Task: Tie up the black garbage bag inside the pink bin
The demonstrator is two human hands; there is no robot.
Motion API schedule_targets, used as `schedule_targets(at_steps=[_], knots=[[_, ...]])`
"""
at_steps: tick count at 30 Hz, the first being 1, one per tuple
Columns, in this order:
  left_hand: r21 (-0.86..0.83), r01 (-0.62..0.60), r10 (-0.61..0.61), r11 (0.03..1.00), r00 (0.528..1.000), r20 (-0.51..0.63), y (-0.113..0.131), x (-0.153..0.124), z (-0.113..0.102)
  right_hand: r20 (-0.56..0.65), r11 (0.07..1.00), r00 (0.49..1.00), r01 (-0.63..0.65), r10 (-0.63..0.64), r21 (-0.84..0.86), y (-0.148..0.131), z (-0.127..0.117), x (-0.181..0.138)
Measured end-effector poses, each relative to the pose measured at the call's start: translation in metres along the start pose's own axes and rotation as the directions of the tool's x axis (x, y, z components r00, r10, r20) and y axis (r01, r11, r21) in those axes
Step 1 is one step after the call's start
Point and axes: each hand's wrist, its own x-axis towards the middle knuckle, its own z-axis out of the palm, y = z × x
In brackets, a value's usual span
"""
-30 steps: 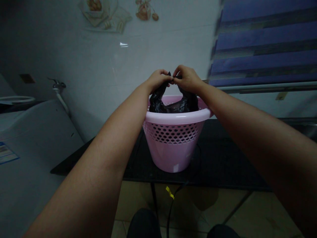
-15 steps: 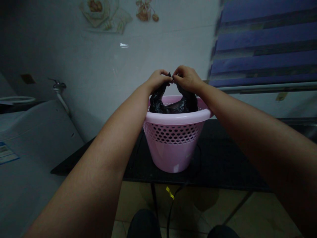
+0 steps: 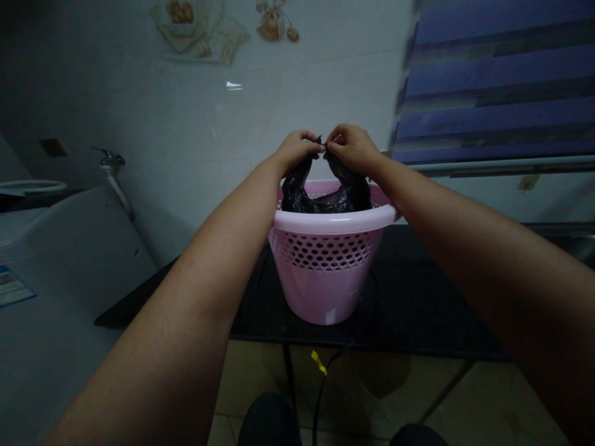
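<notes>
A pink plastic basket with a band of holes below its rim stands upright on a black table. Inside it is a black plastic bag, its two sides drawn up above the rim like handles. My left hand pinches the left one between thumb and fingers. Close against it, my right hand grips the right one. The fingertips meet over the middle of the basket, and a small dark tip of plastic pokes up between them. The lower part of the bag is hidden by the basket wall.
A white appliance stands at the left, with a wall tap behind it. Purple striped blinds hang at the right. Below the table's front edge dangles a black cable with a yellow tag.
Almost nothing differs. Both hands stay on the bag above the basket, with only a slight shift of the right fingers and the plastic between them.
</notes>
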Motion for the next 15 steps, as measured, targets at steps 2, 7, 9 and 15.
schedule_targets(at_steps=[2, 7, 9, 15], knots=[[0.002, -0.014, 0.014, 1.000, 1.000, -0.011, -0.0006, 0.0011, 0.0002, 0.000, 1.000, 1.000, -0.011, 0.011, 0.013, -0.0009, 0.0000, 0.0000], [0.022, -0.037, 0.037, 0.999, 0.999, -0.002, 0.0002, 0.0023, 0.0009, 0.009, 0.998, 1.000, -0.024, 0.023, 0.062, -0.0003, 0.0005, 0.0014], [0.021, -0.038, 0.038, 0.999, 0.999, 0.006, 0.0009, 0.0020, 0.0011, 0.001, 0.997, 1.000, -0.028, 0.028, 0.076, 0.0013, 0.0013, 0.0019], [-0.002, -0.065, 0.065, 0.998, 0.998, 0.001, -0.0006, 0.0027, 0.0010, 0.014, 0.971, 0.995, -0.103, 0.102, 0.214, 0.0075, 0.0044, 0.0014]])
